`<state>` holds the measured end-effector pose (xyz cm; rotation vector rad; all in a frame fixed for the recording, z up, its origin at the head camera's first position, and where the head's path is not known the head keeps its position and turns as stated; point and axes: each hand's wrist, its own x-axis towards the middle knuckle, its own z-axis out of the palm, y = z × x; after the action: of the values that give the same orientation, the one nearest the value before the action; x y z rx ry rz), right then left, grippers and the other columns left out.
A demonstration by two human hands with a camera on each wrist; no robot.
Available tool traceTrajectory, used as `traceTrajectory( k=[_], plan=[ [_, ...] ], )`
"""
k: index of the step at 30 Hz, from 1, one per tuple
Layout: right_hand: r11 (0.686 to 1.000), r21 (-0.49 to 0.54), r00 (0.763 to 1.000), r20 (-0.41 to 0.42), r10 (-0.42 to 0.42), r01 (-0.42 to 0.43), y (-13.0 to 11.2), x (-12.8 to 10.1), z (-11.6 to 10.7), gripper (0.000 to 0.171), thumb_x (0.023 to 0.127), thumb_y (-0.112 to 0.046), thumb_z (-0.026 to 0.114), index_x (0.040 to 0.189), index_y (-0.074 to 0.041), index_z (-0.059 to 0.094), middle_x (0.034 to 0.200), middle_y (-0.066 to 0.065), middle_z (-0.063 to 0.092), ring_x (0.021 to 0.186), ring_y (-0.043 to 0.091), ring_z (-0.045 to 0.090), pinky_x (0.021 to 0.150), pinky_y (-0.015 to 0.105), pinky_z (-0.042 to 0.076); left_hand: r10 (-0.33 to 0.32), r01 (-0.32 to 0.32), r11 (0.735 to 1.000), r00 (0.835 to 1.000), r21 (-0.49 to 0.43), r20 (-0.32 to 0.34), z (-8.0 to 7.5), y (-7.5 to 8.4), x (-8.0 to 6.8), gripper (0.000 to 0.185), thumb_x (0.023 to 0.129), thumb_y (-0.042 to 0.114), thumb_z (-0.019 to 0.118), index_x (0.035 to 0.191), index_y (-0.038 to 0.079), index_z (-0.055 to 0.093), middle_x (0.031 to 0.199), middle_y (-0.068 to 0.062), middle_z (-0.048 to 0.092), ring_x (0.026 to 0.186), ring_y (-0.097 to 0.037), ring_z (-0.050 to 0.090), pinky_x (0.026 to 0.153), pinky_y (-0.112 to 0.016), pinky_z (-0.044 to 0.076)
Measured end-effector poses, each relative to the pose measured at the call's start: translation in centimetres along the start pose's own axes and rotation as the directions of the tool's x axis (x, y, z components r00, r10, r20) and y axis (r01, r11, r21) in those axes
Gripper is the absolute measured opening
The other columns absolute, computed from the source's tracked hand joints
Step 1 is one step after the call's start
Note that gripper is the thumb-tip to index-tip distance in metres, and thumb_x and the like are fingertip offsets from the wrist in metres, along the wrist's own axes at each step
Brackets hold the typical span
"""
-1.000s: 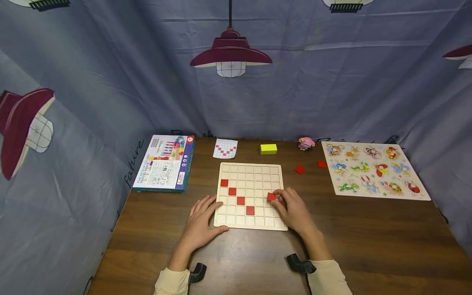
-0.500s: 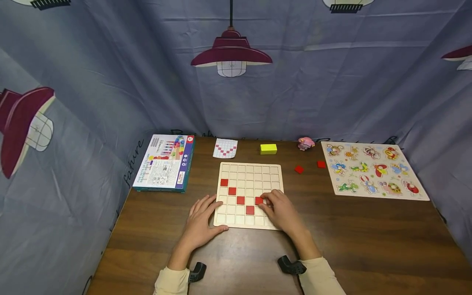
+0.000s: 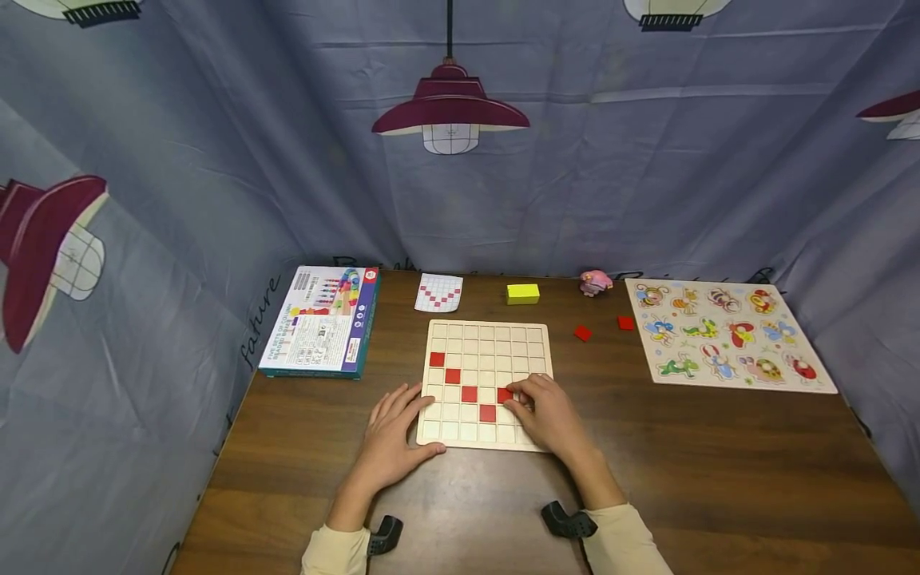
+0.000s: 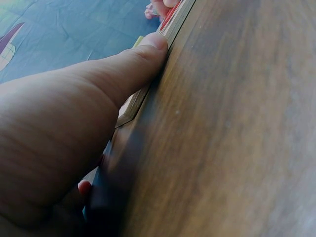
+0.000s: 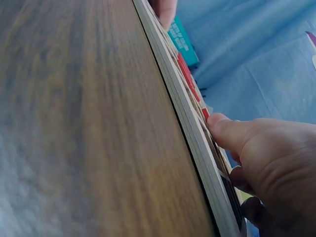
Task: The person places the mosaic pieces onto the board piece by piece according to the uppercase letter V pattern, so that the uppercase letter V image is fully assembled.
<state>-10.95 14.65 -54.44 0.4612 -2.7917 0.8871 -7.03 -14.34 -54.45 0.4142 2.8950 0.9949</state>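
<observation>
A pale wooden grid board [image 3: 470, 337] lies on the table before me. My left hand [image 3: 391, 435] rests at its lower left corner, fingers spread on the left edge; the left wrist view shows the thumb [image 4: 150, 44] against the front edge. With thumb and fingertips my right hand [image 3: 552, 415] pinches a red square tile [image 3: 505, 395] at a cell in the board's right half. In the right wrist view, the thumb [image 5: 222, 124] touches that tile's end. Several red tiles [image 3: 469, 394] sit in cells, running diagonally from upper left down to lower middle.
Two loose red tiles, one [image 3: 583, 333] nearer the board and another [image 3: 626, 323], lie to the right. Behind the board are a pattern card [image 3: 439, 293], a yellow block [image 3: 522, 295] and a pink figurine [image 3: 595, 282]. A box [image 3: 321, 319] stands left, an insect puzzle [image 3: 726, 335] right.
My right hand has carried the red tile left and slightly toward me, to a cell just above and right of the lowest tile. The left hand has stayed in place.
</observation>
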Motion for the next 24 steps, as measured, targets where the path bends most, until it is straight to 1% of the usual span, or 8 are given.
traceTrajectory(
  k=[3,5,8,10,13,17,21,24],
  plan=[
    [1.000,0.021,1.000,-0.013,0.002,-0.002,0.4,-0.2,-0.3,0.025,0.083,-0.022,0.086,0.104,-0.012,0.077,0.077,-0.010,0.054,0.076,0.006,0.045,0.065,0.024,0.039,0.000,0.000,1.000,1.000,0.007,0.002,0.1,0.0,-0.1,0.078,0.077,0.054,0.085,0.144,0.022,0.057,0.161,-0.006,0.043,0.154,-0.033,0.030,0.127,-0.058,0.017],
    [0.999,0.041,0.999,-0.036,0.009,-0.007,1.1,-0.2,-0.8,0.026,0.083,-0.022,0.085,0.106,-0.011,0.077,0.077,-0.008,0.055,0.075,0.007,0.045,0.064,0.024,0.038,0.000,0.000,1.000,1.000,0.006,0.006,0.1,0.0,-0.2,0.079,0.077,0.054,0.084,0.144,0.022,0.057,0.161,-0.006,0.043,0.154,-0.034,0.030,0.127,-0.058,0.016],
    [0.995,0.078,0.995,-0.082,0.060,-0.054,2.7,0.1,-2.1,0.029,0.085,-0.020,0.084,0.110,-0.007,0.076,0.081,-0.002,0.058,0.075,0.011,0.048,0.065,0.025,0.040,0.000,0.000,1.000,1.000,0.006,0.004,0.1,-0.1,-0.2,0.078,0.078,0.054,0.084,0.144,0.023,0.057,0.161,-0.006,0.043,0.154,-0.034,0.030,0.127,-0.058,0.016],
    [0.991,0.088,0.988,-0.111,0.105,-0.096,4.4,0.5,-2.9,0.031,0.086,-0.018,0.083,0.113,-0.005,0.074,0.084,0.002,0.060,0.077,0.014,0.051,0.066,0.027,0.042,-0.001,0.002,1.000,1.000,0.004,-0.001,0.2,-0.2,-0.1,0.078,0.078,0.054,0.084,0.144,0.023,0.057,0.161,-0.006,0.043,0.154,-0.033,0.029,0.127,-0.058,0.016],
    [0.983,0.079,0.972,-0.153,0.176,-0.166,7.3,1.0,-3.9,0.036,0.087,-0.016,0.082,0.118,-0.002,0.070,0.089,0.008,0.062,0.081,0.020,0.055,0.071,0.031,0.045,0.002,-0.002,1.000,1.000,0.006,-0.006,0.3,-0.3,-0.1,0.078,0.078,0.054,0.084,0.144,0.023,0.057,0.161,-0.006,0.043,0.153,-0.033,0.030,0.127,-0.058,0.016],
    [0.966,0.058,0.947,-0.194,0.257,-0.251,10.4,1.8,-4.4,0.039,0.089,-0.018,0.080,0.121,0.000,0.068,0.092,0.011,0.062,0.082,0.022,0.056,0.073,0.032,0.043,0.007,-0.007,1.000,1.000,0.002,-0.014,0.2,-0.3,-0.4,0.079,0.077,0.053,0.085,0.143,0.021,0.058,0.160,-0.007,0.044,0.153,-0.033,0.031,0.126,-0.059,0.017],
    [0.948,0.060,0.922,-0.220,0.319,-0.314,12.0,2.9,-4.8,0.041,0.091,-0.023,0.078,0.123,0.000,0.066,0.094,0.012,0.063,0.080,0.023,0.056,0.072,0.031,0.042,0.012,-0.012,1.000,1.000,0.001,-0.021,0.2,-0.3,-0.4,0.079,0.077,0.053,0.085,0.144,0.021,0.057,0.160,-0.009,0.044,0.153,-0.034,0.031,0.126,-0.059,0.017],
    [0.931,0.045,0.904,-0.228,0.362,-0.362,12.5,3.6,-5.2,0.045,0.093,-0.029,0.077,0.127,-0.001,0.065,0.095,0.012,0.064,0.080,0.025,0.058,0.072,0.034,0.043,0.022,-0.022,1.000,0.999,0.010,-0.024,0.2,-0.2,-0.1,0.079,0.077,0.053,0.085,0.144,0.021,0.057,0.160,-0.009,0.044,0.153,-0.034,0.031,0.126,-0.059,0.017]
  ],
)
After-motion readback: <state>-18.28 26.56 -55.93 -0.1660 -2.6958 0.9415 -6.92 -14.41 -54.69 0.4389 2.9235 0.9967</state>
